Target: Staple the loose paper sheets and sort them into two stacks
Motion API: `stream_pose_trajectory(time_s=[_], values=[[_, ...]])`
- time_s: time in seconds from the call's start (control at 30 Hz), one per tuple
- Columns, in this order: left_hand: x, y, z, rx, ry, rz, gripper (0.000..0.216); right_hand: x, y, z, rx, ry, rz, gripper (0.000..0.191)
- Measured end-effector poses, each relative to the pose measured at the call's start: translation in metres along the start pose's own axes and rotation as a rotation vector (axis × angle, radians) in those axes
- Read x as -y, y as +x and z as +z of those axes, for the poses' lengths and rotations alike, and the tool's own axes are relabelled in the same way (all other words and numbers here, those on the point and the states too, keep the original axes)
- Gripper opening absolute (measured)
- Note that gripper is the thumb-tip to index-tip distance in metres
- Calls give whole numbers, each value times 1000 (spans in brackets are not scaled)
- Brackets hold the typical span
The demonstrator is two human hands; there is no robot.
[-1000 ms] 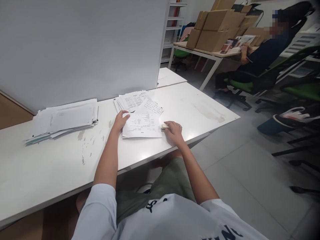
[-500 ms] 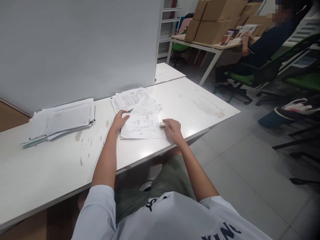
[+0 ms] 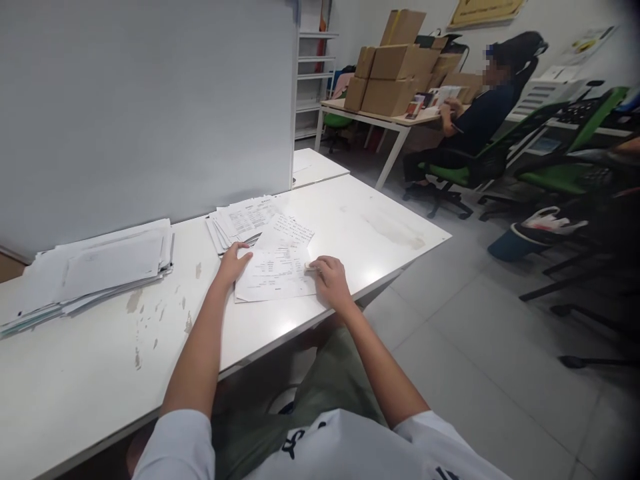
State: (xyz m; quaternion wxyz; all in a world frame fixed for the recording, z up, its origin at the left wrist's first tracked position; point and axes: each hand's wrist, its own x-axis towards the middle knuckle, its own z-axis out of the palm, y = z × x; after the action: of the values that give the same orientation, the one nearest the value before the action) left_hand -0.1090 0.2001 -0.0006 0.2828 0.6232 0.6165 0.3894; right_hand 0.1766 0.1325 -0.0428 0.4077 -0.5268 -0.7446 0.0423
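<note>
Printed sheets [image 3: 275,280] lie on the white table [image 3: 360,227] in front of me, overlapping one another. My left hand [image 3: 234,265] rests at their left edge, thumb and fingers apart, the thumb touching the paper. A small off-white block [image 3: 308,267] is pinched in the fingers of my right hand [image 3: 330,279], at the right part of the front sheet. Its kind is hard to make out, as the fingers cover most of it. Behind the front sheet are a sheet with lines of writing [image 3: 287,230] and further papers [image 3: 245,217].
A thick stack of papers [image 3: 110,260] lies on the left. A tall grey panel [image 3: 150,100] closes off the table's back. Beyond, a person [image 3: 480,113] sits at another table with cardboard boxes [image 3: 390,80]. A blue bin [image 3: 515,243] stands on the floor at right.
My right hand has moved left with the off-white block, from beside the sheet's right edge onto the sheet. My left hand stays at the left edge. The whole view has shifted.
</note>
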Motion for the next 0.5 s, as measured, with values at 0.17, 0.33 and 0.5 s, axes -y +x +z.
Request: stream_pose_trajectory(time_s=[0.17,0.33,0.5], values=[[2,-1,0,8,21,-13,21,5,0,1,-9,-58,23,24],[5,-1,0,-2,9,-37,20,9,0,4,-18,-98,32,24],[8,1,2,17,-40,-52,21,8,3,6,-3,-232,-23,28]])
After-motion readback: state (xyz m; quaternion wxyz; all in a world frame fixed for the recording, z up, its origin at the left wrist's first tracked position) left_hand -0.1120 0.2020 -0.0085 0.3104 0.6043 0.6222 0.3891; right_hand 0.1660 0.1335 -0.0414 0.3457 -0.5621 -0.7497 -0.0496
